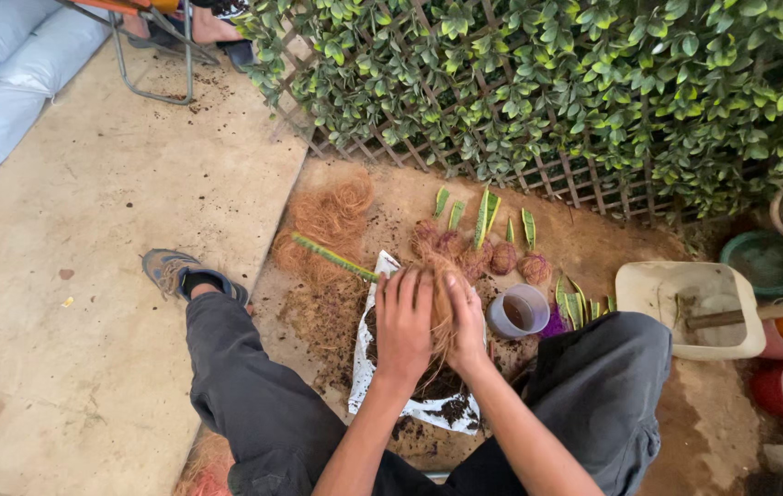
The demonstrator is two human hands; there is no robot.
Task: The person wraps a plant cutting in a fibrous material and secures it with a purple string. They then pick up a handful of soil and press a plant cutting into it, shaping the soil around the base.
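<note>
Risk: loose dark soil may spill off the white plastic sheet [366, 367] onto the brown dirt floor [593, 243] if the wrapping slackens, and fibres may shed. At frame centre, the tan coconut-fibre ball [440, 308] sits between both hands. The left hand [402, 321] and right hand [467, 321] curl closed around it, fingers pressing.

A cup [517, 310] is set right of the soil bag [364, 367]; wrapped cuttings [501, 257] are lined up behind it, a tub [648, 285] farther right.
</note>
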